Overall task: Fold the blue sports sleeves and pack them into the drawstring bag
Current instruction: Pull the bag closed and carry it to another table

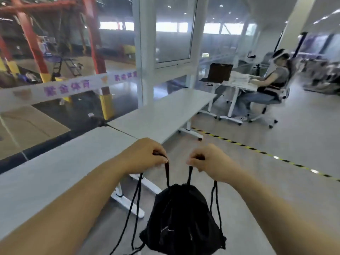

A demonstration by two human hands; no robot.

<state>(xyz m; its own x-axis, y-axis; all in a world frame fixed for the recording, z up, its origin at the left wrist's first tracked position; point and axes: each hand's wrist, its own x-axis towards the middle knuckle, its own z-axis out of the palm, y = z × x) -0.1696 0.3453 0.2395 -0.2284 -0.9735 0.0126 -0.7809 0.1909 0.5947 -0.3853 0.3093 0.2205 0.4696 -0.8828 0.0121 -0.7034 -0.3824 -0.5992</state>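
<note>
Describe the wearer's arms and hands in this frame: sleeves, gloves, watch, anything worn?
Both forearms are bare up to the frame edge, with no sleeves in view. The left hand and right hand have no gloves, and no watch, bands or rings are visible. No markings show; the frame is slightly blurred.

Look at the white band (pixel 55 89) across the glass wall (pixel 119 52) — you can read purple characters, 紫金体育, on its left part. Further right the same band carries more purple characters, blurred and seemingly mirrored — you cannot read them.
</note>
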